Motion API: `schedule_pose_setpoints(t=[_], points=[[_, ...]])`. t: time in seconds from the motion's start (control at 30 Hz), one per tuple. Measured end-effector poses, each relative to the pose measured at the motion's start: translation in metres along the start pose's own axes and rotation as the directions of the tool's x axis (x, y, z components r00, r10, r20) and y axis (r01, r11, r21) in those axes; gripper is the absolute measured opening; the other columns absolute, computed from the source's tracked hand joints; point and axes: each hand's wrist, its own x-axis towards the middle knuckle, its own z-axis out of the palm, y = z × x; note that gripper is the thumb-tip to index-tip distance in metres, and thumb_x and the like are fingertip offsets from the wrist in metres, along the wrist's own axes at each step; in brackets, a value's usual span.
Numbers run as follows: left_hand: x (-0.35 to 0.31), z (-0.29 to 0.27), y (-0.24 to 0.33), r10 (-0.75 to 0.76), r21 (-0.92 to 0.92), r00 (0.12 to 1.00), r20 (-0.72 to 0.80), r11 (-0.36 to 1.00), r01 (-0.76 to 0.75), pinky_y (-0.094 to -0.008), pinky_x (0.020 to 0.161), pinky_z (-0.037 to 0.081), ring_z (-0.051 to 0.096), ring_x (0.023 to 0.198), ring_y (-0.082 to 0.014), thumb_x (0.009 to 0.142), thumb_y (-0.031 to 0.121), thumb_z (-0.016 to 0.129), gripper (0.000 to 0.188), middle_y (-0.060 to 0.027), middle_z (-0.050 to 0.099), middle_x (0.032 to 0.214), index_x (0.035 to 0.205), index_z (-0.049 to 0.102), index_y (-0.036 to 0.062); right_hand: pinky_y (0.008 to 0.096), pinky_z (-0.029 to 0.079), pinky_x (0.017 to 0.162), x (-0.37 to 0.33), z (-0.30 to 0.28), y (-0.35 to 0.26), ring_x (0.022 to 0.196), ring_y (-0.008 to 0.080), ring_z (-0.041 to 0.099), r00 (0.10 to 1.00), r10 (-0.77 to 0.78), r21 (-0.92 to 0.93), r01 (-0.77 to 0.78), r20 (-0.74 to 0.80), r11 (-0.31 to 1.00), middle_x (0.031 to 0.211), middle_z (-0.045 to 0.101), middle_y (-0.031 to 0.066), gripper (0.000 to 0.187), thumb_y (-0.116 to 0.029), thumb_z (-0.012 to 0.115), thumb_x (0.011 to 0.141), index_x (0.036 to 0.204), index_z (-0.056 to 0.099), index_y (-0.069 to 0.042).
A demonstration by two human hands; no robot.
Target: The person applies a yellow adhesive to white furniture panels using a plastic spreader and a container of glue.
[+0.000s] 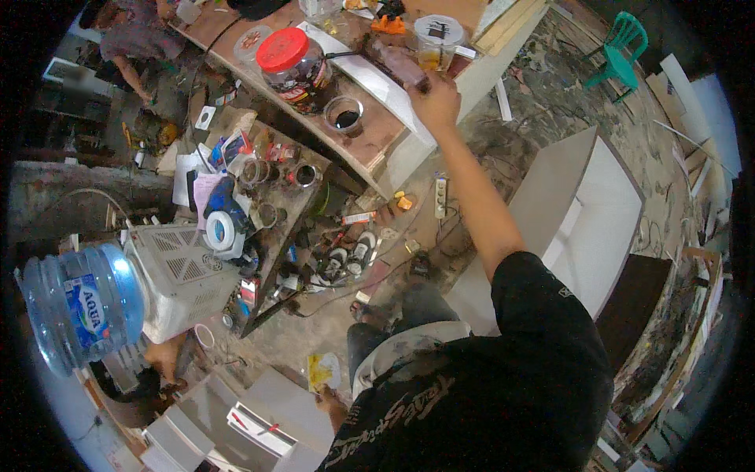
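My right arm stretches over the wooden workbench. At its end my right hand is closed around the near end of a translucent, pinkish plastic bottle, which lies tilted; its contents cannot be made out. Behind it stands a clear tub with a white lid. To the left are a big jar with a red lid and a clear cup of dark liquid. Low in the view, beside my body, my left hand grips a flat yellow and white piece, perhaps a spreader.
A water dispenser with a blue bottle stands at the left, near a cluttered low table. White-lined cabinet boxes stand at my right. A power strip lies on the floor. Another person sits at the upper left; a green chair is far right.
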Motion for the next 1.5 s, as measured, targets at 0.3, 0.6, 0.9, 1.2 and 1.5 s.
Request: schedule_pose_setpoints(t=[0.3, 0.6, 0.9, 1.2, 1.5], points=[[-0.047, 0.019, 0.000, 0.008, 0.121, 0.998, -0.060, 0.993, 0.000, -0.0298, 0.061, 0.047, 0.056, 0.072, -0.0133, 0.085, 0.008, 0.071, 0.045, -0.0038, 0.063, 0.095, 0.127, 0.052, 0.0068, 0.0414, 0.052, 0.073, -0.011, -0.010, 0.015, 0.077, 0.0320, 0.067, 0.993, 0.087, 0.180, -0.100, 0.080, 0.979, 0.085, 0.070, 0.0174, 0.048, -0.030, 0.082, 0.072, 0.106, 0.068, 0.001], [-0.048, 0.046, 0.025, 0.124, -0.003, 0.980, -0.158, 0.992, -0.126, -0.0282, 0.067, 0.047, 0.057, 0.080, -0.0124, 0.086, 0.012, 0.073, 0.045, -0.0026, 0.062, 0.100, 0.126, 0.054, 0.0071, 0.0396, 0.052, 0.080, -0.012, 0.017, 0.031, 0.088, 0.0313, 0.069, 0.988, 0.028, 0.089, -0.041, 0.149, 0.995, 0.093, 0.071, 0.0190, 0.050, -0.043, 0.078, 0.074, 0.099, 0.071, 0.000], [-0.039, 0.011, -0.009, -0.049, -0.012, 0.935, -0.351, 0.999, 0.048, -0.0325, 0.074, 0.051, 0.060, 0.085, -0.0154, 0.085, 0.010, 0.073, 0.052, -0.0049, 0.064, 0.104, 0.131, 0.049, 0.0055, 0.0356, 0.050, 0.076, -0.134, -0.020, 0.104, 0.080, 0.0225, 0.064, 0.930, 0.365, 0.274, -0.338, -0.053, 0.901, 0.087, 0.071, 0.0138, 0.035, -0.031, 0.063, 0.092, 0.091, 0.070, 0.004], [-0.001, -0.041, -0.002, -0.088, 0.061, 0.942, -0.325, 0.992, 0.113, -0.0309, 0.068, 0.050, 0.060, 0.086, -0.0163, 0.083, 0.011, 0.075, 0.058, -0.0044, 0.065, 0.100, 0.133, 0.047, 0.0116, 0.0417, 0.049, 0.083, -0.447, -0.045, 0.181, 0.091, 0.0335, 0.064, 0.521, 0.505, -0.345, -0.378, 0.688, 0.859, 0.097, 0.067, 0.0200, 0.035, -0.034, 0.070, 0.083, 0.095, 0.068, -0.001], [0.127, 0.007, 0.053, -0.087, 0.545, 0.985, -0.149, 0.824, 0.155, -0.0331, 0.071, 0.052, 0.062, 0.091, -0.0184, 0.087, 0.012, 0.069, 0.041, -0.0113, 0.065, 0.105, 0.126, 0.056, 0.0056, 0.0436, 0.049, 0.090, -0.638, -0.185, 0.130, 0.098, 0.0345, 0.065, 0.318, 0.876, -0.764, -0.437, 0.363, 0.475, 0.102, 0.070, 0.0188, 0.054, -0.052, 0.057, 0.089, 0.100, 0.070, -0.001]])
